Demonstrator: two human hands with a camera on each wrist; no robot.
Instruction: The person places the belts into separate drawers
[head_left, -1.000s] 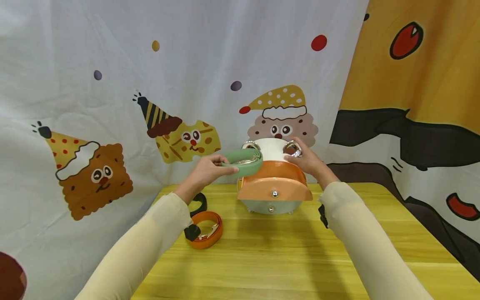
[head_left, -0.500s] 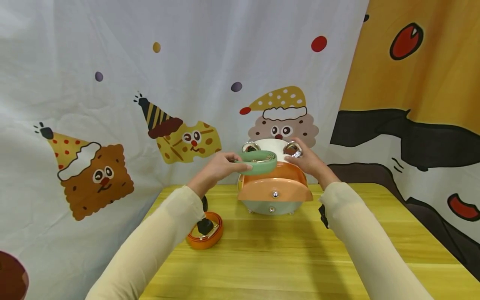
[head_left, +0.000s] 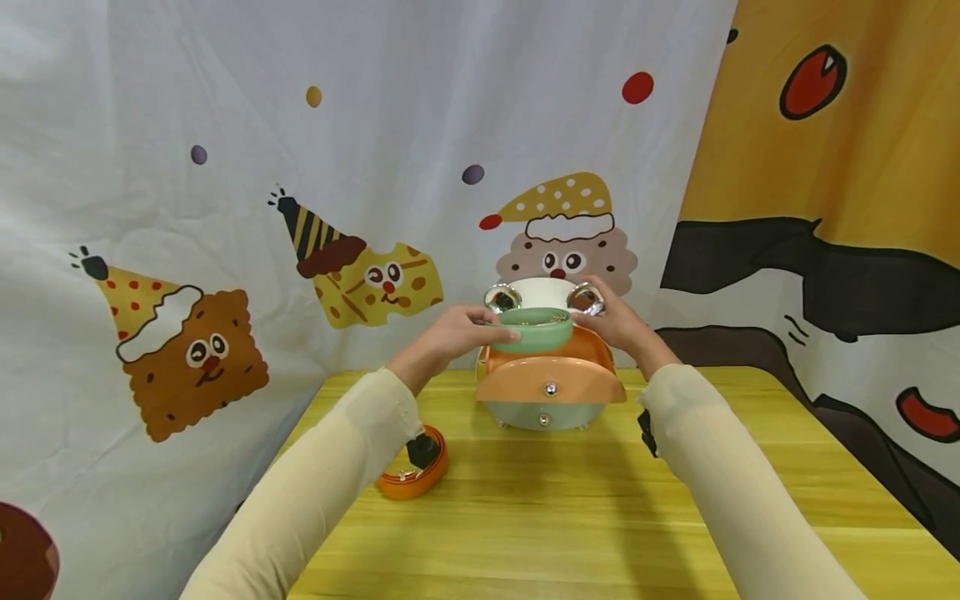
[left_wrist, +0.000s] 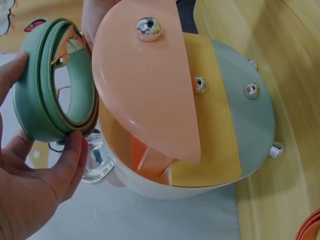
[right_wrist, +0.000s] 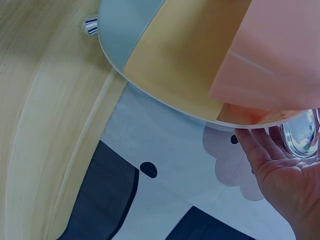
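My left hand [head_left: 457,333] pinches a coiled green belt [head_left: 543,333] by its left side, thumb in front. The belt is in the air before the upper part of a rounded drawer box [head_left: 536,292] with a white body. In the left wrist view the belt [left_wrist: 37,95] shows its stacked loops and metal buckle, beside the pulled-out peach drawer [left_wrist: 145,85]. My right hand [head_left: 615,321] rests against the box's right side at a silver ring [head_left: 585,298]; in the right wrist view its fingers [right_wrist: 255,147] touch the white wall, and the thumb is out of sight.
A coiled orange belt [head_left: 423,479] lies on the wooden table [head_left: 525,533], left of the box and partly behind my left sleeve. Below the peach drawer are a yellow drawer [left_wrist: 210,125] and a grey-green drawer [left_wrist: 245,110]. A printed curtain [head_left: 405,125] hangs behind.
My left hand has carried the green belt to the right and slightly down, across the front of the box. My right hand has stayed in place. The black coil is now hidden behind my sleeve.
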